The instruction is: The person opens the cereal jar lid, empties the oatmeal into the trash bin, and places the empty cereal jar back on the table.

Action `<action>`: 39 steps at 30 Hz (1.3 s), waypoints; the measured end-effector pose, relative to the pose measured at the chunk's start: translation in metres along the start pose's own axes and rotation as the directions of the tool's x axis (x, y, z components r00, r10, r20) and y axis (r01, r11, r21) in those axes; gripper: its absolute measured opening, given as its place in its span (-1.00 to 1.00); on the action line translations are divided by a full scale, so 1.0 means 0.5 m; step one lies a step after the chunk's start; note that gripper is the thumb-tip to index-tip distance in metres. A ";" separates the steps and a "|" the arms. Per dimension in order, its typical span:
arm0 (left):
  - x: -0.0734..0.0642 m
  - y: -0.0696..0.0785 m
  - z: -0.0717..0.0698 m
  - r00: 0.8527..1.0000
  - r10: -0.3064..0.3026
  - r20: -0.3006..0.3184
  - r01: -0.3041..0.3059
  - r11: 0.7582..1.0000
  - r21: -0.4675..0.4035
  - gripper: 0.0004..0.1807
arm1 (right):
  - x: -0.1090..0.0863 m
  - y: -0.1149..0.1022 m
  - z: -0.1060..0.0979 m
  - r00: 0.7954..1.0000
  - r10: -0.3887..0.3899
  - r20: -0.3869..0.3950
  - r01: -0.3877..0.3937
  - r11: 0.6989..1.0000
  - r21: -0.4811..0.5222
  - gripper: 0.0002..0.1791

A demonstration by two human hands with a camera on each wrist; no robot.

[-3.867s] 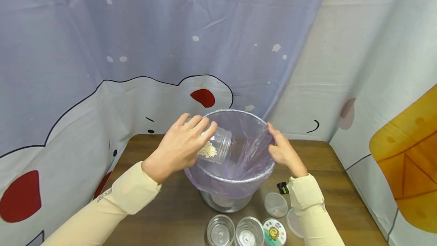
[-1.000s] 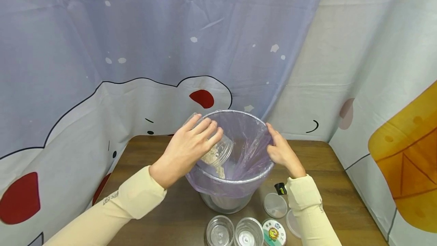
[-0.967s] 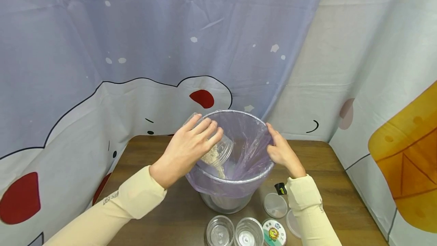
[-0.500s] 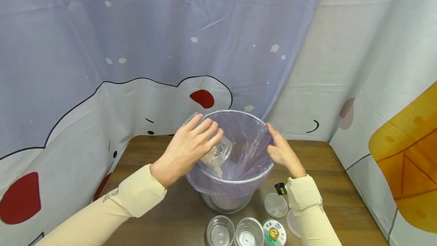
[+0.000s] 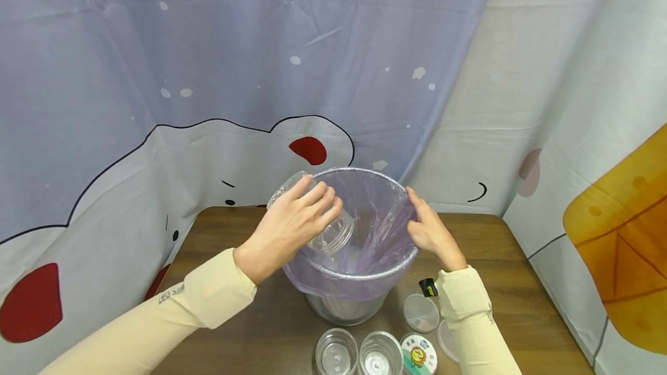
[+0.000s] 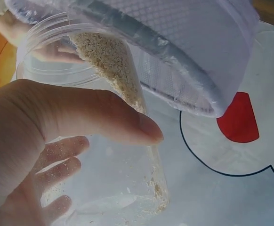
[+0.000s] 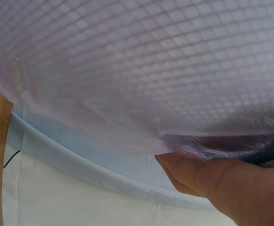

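My left hand [image 5: 292, 221] grips a clear plastic jar [image 5: 336, 236], tipped with its threaded mouth down inside the bin's rim. In the left wrist view, pale oat-like flakes [image 6: 106, 61] lie along the jar's wall near the mouth, and a few crumbs cling by its base. The mesh trash bin [image 5: 344, 308] stands on the table, lined with a thin purple bag [image 5: 385, 221] folded over its rim. On the bin's right side my right hand [image 5: 435, 233] holds the rim through the bag; part of that grasp is hidden behind the liner in the right wrist view.
Two open clear jars [image 5: 336, 355] stand at the table's front, beside a round lid with a printed label [image 5: 418, 355]. Clear lids [image 5: 421, 312] lie right of the bin, one partly under the right sleeve. A small black object [image 5: 428, 287] lies close by. Printed curtains surround the wooden table.
My left hand has tilted the jar further down into the bin. The stream of flakes seen falling from its mouth no longer shows in the head view. My right hand has stayed in place.
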State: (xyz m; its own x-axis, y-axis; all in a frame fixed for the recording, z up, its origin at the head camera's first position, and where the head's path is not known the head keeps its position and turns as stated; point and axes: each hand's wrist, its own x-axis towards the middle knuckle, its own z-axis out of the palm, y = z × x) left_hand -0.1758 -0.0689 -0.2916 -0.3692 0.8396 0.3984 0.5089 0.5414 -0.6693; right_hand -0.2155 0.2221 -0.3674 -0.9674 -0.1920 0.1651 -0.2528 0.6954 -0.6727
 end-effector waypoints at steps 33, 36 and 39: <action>0.028 0.017 -0.016 0.986 0.105 0.129 -0.138 0.949 0.285 -0.43 | -0.002 0.001 0.001 1.000 0.004 0.005 -0.004 1.000 -0.008 -0.13; 0.032 0.023 -0.016 0.980 0.107 0.166 -0.157 0.932 0.326 -0.15 | -0.002 0.001 0.000 1.000 0.005 0.004 -0.005 1.000 -0.009 -0.13; 0.034 0.026 -0.014 0.975 0.110 0.195 -0.176 0.914 0.366 0.03 | -0.002 0.000 -0.001 1.000 0.008 0.004 -0.008 1.000 -0.008 -0.13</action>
State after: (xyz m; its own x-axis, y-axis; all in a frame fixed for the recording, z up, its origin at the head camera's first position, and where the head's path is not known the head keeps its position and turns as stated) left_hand -0.1699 -0.0471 -0.2892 -0.4558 0.8690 0.1924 0.2459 0.3307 -0.9112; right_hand -0.2143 0.2227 -0.3675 -0.9693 -0.1893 0.1571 -0.2455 0.7025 -0.6680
